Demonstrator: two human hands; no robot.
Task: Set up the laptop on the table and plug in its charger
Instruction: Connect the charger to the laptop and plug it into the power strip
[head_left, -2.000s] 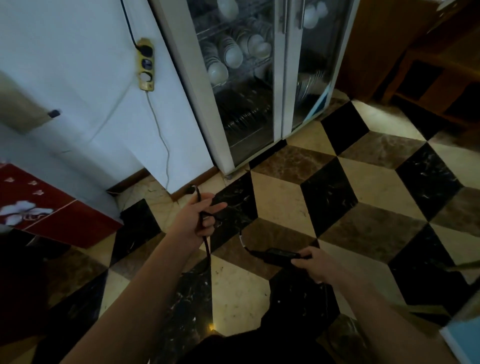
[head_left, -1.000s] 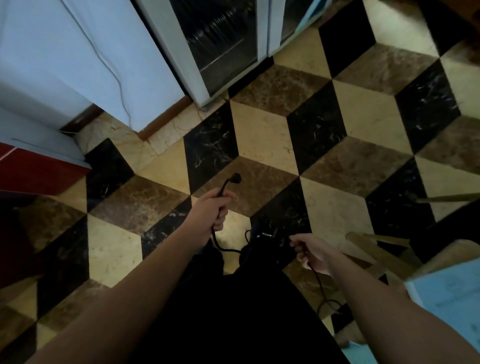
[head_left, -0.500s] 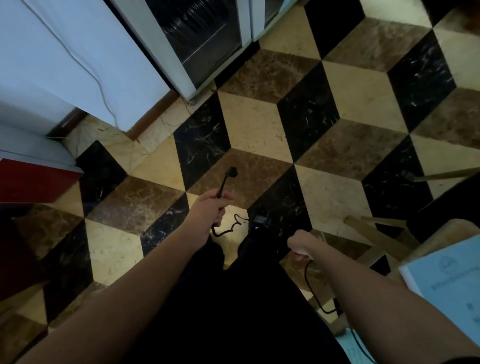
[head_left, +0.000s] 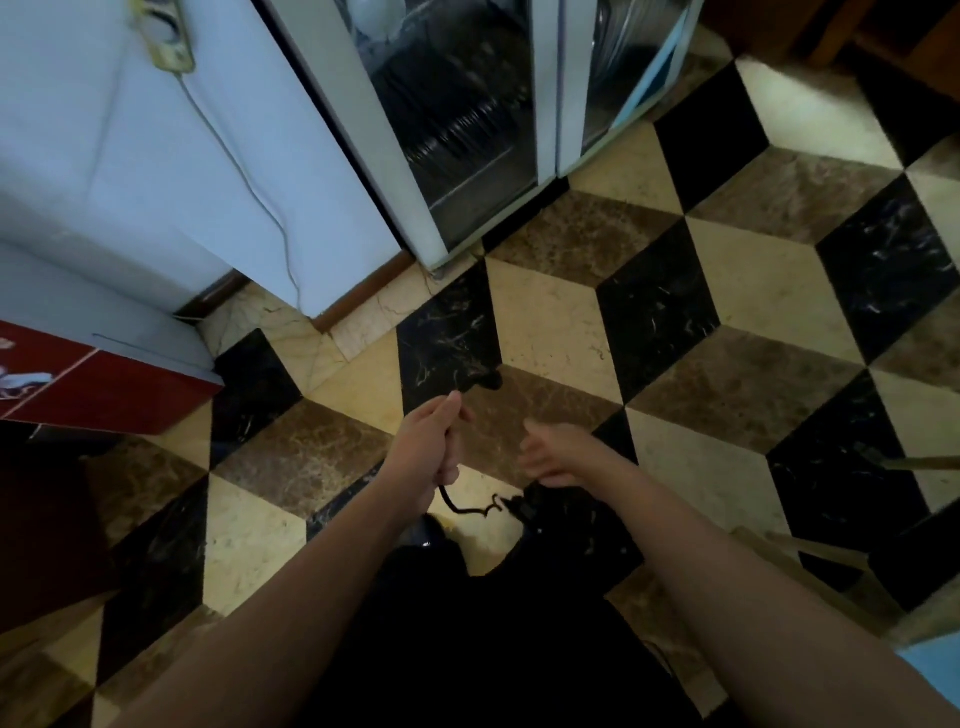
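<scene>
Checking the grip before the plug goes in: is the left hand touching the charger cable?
Touching. The head view shows the left hand with its fingers curled round the charger cable, which runs out above the fist to the plug and below it.

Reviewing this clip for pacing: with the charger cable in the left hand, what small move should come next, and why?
Probably raise the left hand toward the yellow power strip on the white wall. It grips the black cable with the plug sticking out past the fingers, not yet in a socket. The right hand looks open and holds nothing.
</scene>
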